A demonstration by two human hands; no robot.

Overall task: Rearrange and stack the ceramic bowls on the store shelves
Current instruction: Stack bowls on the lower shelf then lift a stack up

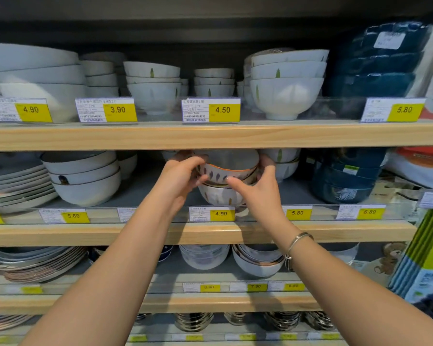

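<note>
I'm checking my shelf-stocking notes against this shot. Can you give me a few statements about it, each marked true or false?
1. The left hand and right hand both grip the orange-rimmed bowl. True.
2. That bowl is up on the top shelf. False: it is at the second shelf, over a stack of bowls.
3. The bracelet is on the left wrist. False: it is on the right wrist.
4. The price tag below that stack reads 4.90. True.

On the top shelf point(210, 137) we read yellow price tags point(118, 109): 4.90, 3.90, 4.50, 5.80. On the middle shelf point(210, 233) we read labels point(221, 213): 5.80, 4.90, 5.80, 6.80.
</note>
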